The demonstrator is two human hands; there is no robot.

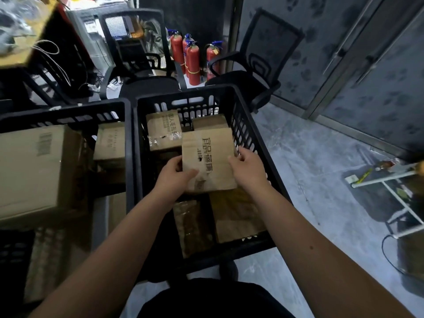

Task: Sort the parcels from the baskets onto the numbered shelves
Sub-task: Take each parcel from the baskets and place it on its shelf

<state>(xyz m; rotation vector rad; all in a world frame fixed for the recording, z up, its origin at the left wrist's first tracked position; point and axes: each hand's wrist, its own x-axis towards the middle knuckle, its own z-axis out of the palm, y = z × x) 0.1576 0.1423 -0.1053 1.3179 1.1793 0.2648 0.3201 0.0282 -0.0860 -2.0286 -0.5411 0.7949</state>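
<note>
Parcel in both hands over right basket, centre frame.

Flat cardboard parcel [208,160] sits btwn hands, long axis running up-frame, away from the body; left hand [175,174] pinches its lower-left edge w/ thumb on top, right hand [246,165] curls on right edge, both equally near. Below: black basket [250,125] w/ more boxes; 2nd basket [68,112] at left. Grey floor, chairs and red extinguishers [192,58] upper centre. No numbered shelves in view.
</note>
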